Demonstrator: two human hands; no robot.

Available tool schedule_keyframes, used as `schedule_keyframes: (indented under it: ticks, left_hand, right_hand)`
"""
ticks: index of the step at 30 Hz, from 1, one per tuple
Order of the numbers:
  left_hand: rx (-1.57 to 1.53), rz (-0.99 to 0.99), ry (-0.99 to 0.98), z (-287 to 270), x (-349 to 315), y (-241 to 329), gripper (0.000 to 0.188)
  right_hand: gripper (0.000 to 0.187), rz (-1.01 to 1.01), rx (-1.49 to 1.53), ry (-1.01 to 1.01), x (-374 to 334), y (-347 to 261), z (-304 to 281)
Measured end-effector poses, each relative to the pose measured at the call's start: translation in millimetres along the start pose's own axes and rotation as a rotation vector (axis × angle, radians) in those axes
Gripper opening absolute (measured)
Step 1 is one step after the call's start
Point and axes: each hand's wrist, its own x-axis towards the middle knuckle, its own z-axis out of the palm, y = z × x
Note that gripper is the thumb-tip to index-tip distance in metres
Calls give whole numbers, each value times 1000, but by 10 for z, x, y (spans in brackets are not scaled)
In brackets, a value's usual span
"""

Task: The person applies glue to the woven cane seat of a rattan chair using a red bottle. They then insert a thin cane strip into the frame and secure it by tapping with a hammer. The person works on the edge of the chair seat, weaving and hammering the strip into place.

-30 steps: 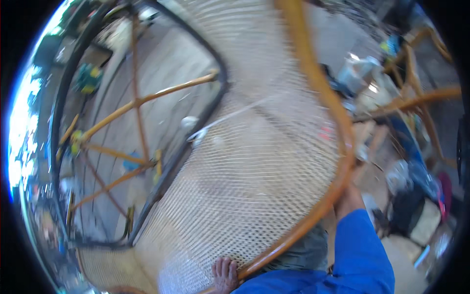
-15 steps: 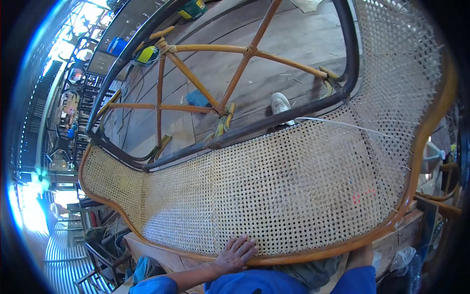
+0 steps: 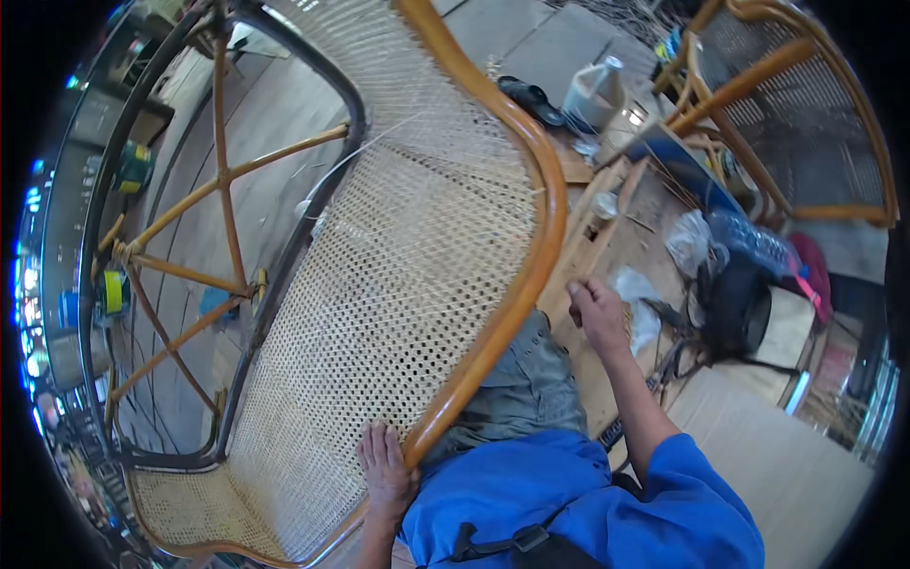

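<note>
- Head view: cane panel [image 3: 408, 266] lies before the person.
- Left hand [image 3: 386, 469] rests on its edge (if clamped, I cannot tell).
- Right hand [image 3: 599, 318], fingers curled together, is apart from it.

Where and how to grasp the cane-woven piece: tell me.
Probably by its orange-brown rim, at the outward curve, coming from the person's right: it is thick, rounded and bare there, whereas the cane weave is thin and holed.

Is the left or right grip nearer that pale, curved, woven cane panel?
Left. The left grip rests on the lower edge of the cane panel; the right grip is apart from it, outside its glossy, curved, orange-brown rim.
</note>
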Motion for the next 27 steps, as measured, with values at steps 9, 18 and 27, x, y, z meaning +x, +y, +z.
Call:
schedule_keyframes:
  ticks: [9,18,27]
  left_hand:
    - [66,-27,1,-41,40,96,76]
    - [-228,178,14,-672,721,825,56]
    - [-646,700,-44,-1255,1264,1642,31]
  right_hand:
    - [18,-104,-343,197,-861,502,-697]
    - [19,-376,-774,323,-344,861,-742]
    - [11,-288,-484,265,-499,751,-667]
